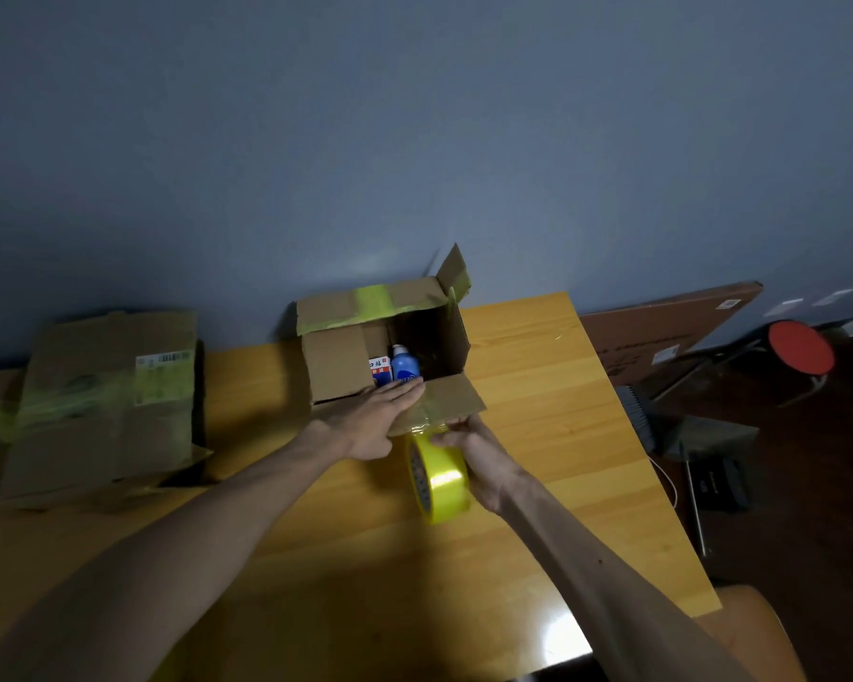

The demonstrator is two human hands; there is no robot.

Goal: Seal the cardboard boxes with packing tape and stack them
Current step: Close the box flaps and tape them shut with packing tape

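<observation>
An open cardboard box (338, 359) stands at the far middle of the wooden table (538, 435), its flaps up, old yellow tape on the back flap. Inside it are a blue bottle (405, 366) and a small red-and-white carton (379, 369). My left hand (370, 420) lies flat on the near flap (451, 398), fingers stretched out. My right hand (474, 457) grips a roll of yellow packing tape (439, 477) just below that flap; a strip runs from the roll up onto the flap.
A taped cardboard box (104, 401) with a label lies at the left of the table. Right of the table, lower down, lean a large flat brown carton (661, 327) and a red stool (801, 347). A wall rises behind.
</observation>
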